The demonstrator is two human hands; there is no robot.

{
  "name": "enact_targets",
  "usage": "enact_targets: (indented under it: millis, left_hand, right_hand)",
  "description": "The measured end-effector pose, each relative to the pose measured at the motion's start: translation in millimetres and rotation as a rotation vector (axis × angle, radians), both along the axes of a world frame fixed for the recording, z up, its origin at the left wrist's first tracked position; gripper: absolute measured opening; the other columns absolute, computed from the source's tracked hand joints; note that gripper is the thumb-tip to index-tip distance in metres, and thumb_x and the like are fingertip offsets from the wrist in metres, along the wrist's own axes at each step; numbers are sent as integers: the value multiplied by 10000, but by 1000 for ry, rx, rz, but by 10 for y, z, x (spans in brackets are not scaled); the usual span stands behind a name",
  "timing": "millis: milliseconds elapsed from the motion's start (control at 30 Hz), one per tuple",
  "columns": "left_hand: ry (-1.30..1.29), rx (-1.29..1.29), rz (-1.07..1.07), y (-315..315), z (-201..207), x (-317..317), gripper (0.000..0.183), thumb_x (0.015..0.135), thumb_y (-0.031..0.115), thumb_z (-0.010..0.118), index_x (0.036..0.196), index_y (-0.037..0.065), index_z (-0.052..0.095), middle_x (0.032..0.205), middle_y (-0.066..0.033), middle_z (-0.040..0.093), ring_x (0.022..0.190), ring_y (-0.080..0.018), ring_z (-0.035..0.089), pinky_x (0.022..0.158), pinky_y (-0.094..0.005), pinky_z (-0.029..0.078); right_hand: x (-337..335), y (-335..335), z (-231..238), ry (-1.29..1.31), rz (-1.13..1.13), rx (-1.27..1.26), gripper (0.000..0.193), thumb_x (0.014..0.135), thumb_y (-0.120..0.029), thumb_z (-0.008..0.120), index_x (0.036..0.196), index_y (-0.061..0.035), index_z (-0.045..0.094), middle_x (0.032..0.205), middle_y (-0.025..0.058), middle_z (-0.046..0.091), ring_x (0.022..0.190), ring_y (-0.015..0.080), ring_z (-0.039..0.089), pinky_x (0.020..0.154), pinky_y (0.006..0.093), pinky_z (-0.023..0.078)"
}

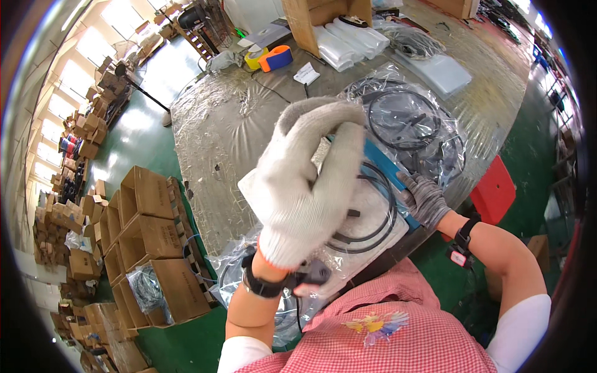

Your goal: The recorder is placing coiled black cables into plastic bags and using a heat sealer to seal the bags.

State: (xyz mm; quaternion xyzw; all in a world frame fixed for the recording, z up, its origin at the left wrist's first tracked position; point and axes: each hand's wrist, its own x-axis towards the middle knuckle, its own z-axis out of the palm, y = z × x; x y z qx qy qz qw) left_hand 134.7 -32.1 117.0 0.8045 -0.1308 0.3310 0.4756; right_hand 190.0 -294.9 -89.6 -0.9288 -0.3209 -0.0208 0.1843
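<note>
My left hand [308, 180], in a white knit glove, is raised over the table close to the camera. Its fingers are bent and meet the thumb in a closed loop; whatever lies between the tips is hidden. Below it, a black cable [392, 214] lies coiled on a pale flat surface [367, 245], partly covered by the glove. Alongside runs a long blue bar [382, 163]. My right hand [426, 200], in a grey glove, has its fingers bent together against the right edge of this bar.
Bagged black cables [410, 121] lie beyond the bar, more bagged cables [233, 267] near my left forearm. Farther back are tape rolls [275, 58], clear bags [351, 40] and a cardboard box [305, 25]. Open cartons [149, 236] stand left; a red stool-like object [494, 189] is right.
</note>
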Motion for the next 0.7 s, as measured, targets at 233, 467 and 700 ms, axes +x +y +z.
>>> enact_targets:
  millis: [233, 467, 700]
  left_hand:
    - [877, 234, 234, 438, -1593, 366, 358, 878, 347, 564, 1099, 75, 636, 1095, -145, 618, 984, -289, 612, 855, -366, 467]
    - [949, 682, 454, 395, -1963, 361, 470, 862, 479, 529, 1144, 109, 593, 1151, -186, 579, 1031, -344, 590, 860, -431, 473]
    - [1102, 701, 444, 276, -2017, 644, 447, 859, 426, 569, 1121, 64, 588, 1127, -175, 598, 1022, -333, 606, 867, -427, 479]
  right_hand:
    - [-2, 42, 22, 42, 20, -9, 443, 849, -204, 538, 1275, -85, 511, 905, 171, 557, 844, 352, 559, 764, 455, 455]
    - [46, 34, -35, 36, 37, 67, 449, 860, -217, 534, 1289, -92, 498, 918, 172, 557, 831, 355, 552, 750, 462, 453]
    - [64, -58, -63, 9, 31, 33, 461, 862, -251, 521, 1290, -81, 491, 936, 197, 571, 791, 356, 565, 709, 474, 461]
